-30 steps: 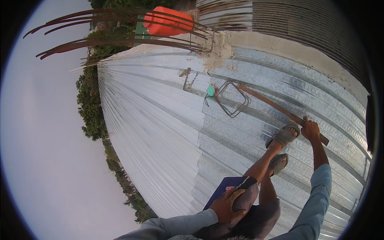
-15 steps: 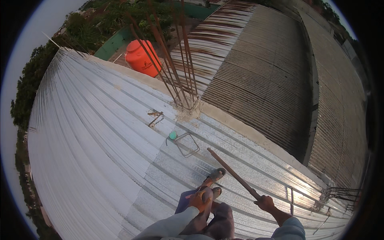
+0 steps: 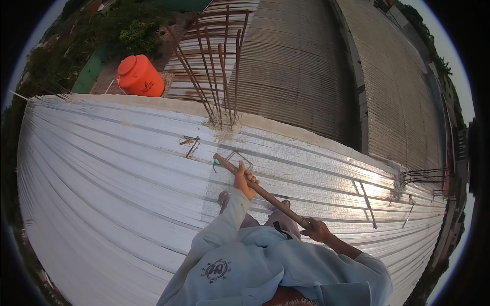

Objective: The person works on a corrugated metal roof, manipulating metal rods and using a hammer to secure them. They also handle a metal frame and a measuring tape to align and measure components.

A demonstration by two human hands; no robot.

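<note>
A long brown bar (image 3: 275, 201), rusty-looking, slants across in front of my body; I cannot tell if it is metal or wood. My left hand (image 3: 245, 182) is wrapped around it toward its far end. Near the other end, my right hand (image 3: 317, 231) grips it. Beyond my left hand, a bent metal wire loop (image 3: 247, 159) lies on the corrugated metal roof (image 3: 153, 188), partly hidden by the bar. A small teal thing (image 3: 217, 161) shows beside the bar's far tip.
Rusty reinforcing rods (image 3: 223, 76) stand upright from a concrete ledge (image 3: 286, 128). Rusty metal pieces (image 3: 191, 147) lie left of the loop. A thin bar (image 3: 366, 204) rests at right, near dark bent rods (image 3: 426, 176). Beyond the ledge are an orange tank (image 3: 141, 76) and lower roofs (image 3: 296, 66).
My left hand has left my knee and taken hold of the bar. The bar has swung lower across my front, and my body looks more upright as the view shifted.
</note>
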